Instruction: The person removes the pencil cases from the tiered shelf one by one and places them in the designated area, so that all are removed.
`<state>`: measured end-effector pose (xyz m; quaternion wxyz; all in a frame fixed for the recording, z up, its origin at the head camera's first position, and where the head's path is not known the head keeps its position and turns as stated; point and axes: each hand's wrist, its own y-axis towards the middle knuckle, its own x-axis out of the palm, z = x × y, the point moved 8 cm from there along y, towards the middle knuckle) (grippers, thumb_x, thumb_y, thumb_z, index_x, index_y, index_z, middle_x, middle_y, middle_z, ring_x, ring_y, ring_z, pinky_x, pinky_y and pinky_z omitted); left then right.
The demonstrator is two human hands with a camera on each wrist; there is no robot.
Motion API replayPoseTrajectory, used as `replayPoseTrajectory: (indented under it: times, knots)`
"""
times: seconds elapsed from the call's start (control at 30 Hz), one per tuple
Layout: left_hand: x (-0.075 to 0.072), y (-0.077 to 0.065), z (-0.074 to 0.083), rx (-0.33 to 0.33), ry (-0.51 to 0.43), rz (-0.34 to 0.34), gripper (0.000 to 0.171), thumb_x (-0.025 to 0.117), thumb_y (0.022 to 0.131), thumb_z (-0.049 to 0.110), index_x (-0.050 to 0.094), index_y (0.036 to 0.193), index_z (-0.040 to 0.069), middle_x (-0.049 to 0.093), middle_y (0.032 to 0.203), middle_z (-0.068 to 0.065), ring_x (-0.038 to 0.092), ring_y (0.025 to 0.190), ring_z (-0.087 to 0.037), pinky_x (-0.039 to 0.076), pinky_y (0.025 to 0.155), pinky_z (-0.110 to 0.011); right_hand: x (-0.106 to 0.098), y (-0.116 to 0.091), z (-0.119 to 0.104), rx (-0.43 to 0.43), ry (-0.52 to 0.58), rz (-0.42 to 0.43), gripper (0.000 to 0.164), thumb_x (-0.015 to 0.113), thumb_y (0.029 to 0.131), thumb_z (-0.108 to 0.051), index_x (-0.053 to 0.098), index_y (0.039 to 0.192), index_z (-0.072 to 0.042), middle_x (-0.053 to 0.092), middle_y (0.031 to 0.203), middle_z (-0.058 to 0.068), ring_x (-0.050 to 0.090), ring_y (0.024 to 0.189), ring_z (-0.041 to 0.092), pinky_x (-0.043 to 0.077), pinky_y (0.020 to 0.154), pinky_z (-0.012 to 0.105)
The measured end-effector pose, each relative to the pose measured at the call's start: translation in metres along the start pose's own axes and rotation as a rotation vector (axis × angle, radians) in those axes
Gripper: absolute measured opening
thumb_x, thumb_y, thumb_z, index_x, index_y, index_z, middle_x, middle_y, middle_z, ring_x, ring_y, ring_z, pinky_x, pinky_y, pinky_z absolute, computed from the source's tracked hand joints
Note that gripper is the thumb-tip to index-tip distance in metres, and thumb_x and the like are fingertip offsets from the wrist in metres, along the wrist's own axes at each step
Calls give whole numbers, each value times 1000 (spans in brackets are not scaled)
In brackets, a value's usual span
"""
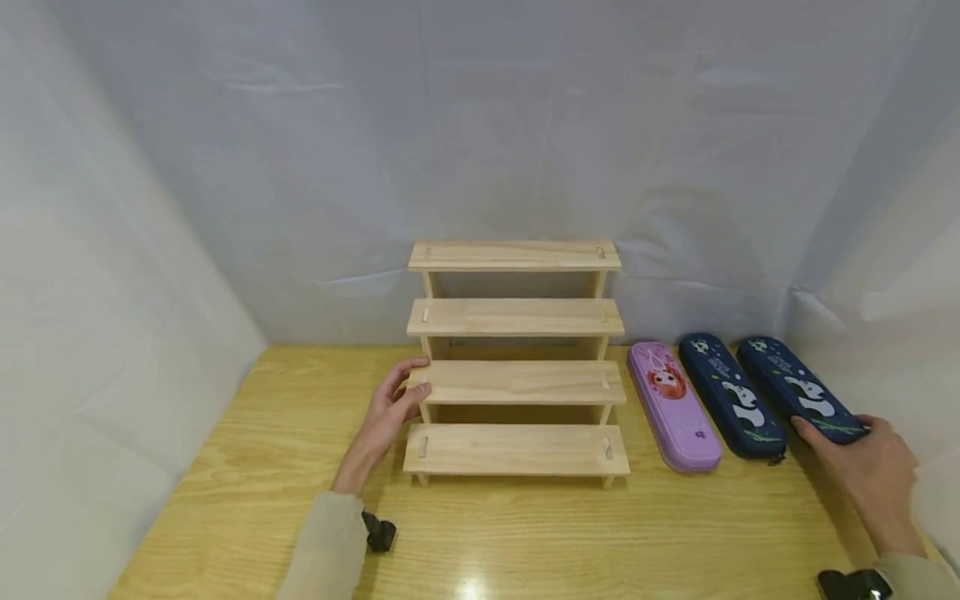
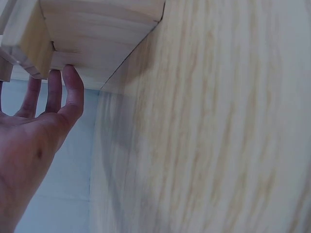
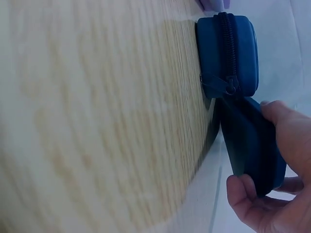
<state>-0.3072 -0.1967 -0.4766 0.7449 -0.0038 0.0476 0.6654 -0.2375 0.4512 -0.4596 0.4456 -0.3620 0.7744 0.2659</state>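
A stepped wooden rack [image 1: 517, 450] with several pale shelf boards stands on the table. My left hand [image 1: 390, 408] holds the left end of its second board from the bottom, thumb on top. In the left wrist view the fingers [image 2: 73, 90] reach up past the board's end beside the side panel [image 2: 97, 39]. At the far right, my right hand [image 1: 873, 471] grips the near end of a dark blue pencil case [image 1: 798, 387] with a panda print. The right wrist view shows this case [image 3: 257, 150] tilted, its gripped end raised off the table between thumb and fingers.
Just left of the held case lies a matching dark blue pencil case [image 1: 731, 396], its zip pull at the near end. A purple pencil case [image 1: 675, 417] with a cartoon figure lies between it and the rack. White sheeting [image 1: 510, 125] walls the wooden table [image 1: 517, 542] behind and on both sides.
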Motion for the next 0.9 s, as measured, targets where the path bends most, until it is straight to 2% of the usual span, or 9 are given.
replayPoseTrajectory:
  times: [0.3,0.53,0.63,0.77,0.9]
  knots:
    - [2,-2,2,13,-2,-3,42,58,105,22,50,145,16,30,165,-7,50,122,-24,51,88,-38,0,0,2,-15,-2,-7,100,64,91,-60,35,142,21,43,132,50,46,119,61,40,97,66]
    - [3,1,2,25,8,5,42,57,105,22,49,145,14,30,165,-11,53,117,-20,53,86,-36,4,-3,4,-68,-20,-81,95,63,93,-54,34,141,23,42,131,52,46,118,63,41,95,68]
    - [3,-2,4,34,30,12,42,57,106,23,50,146,16,33,163,-13,54,116,-21,54,87,-34,3,-5,5,-93,-34,-101,93,63,94,-53,35,140,23,43,128,51,46,115,64,42,90,69]
    - [-1,-11,6,29,137,41,44,60,105,34,52,147,27,37,161,-7,55,124,-30,55,91,-38,-1,-12,0,-149,-77,-102,88,62,95,-54,39,139,19,44,125,50,48,109,65,46,79,68]
    - [-7,-26,14,79,329,38,51,62,102,43,47,150,38,39,162,-1,49,138,-36,51,102,-54,-3,-21,-13,-253,-118,-92,89,60,96,-58,41,141,16,41,133,49,46,113,66,44,84,72]
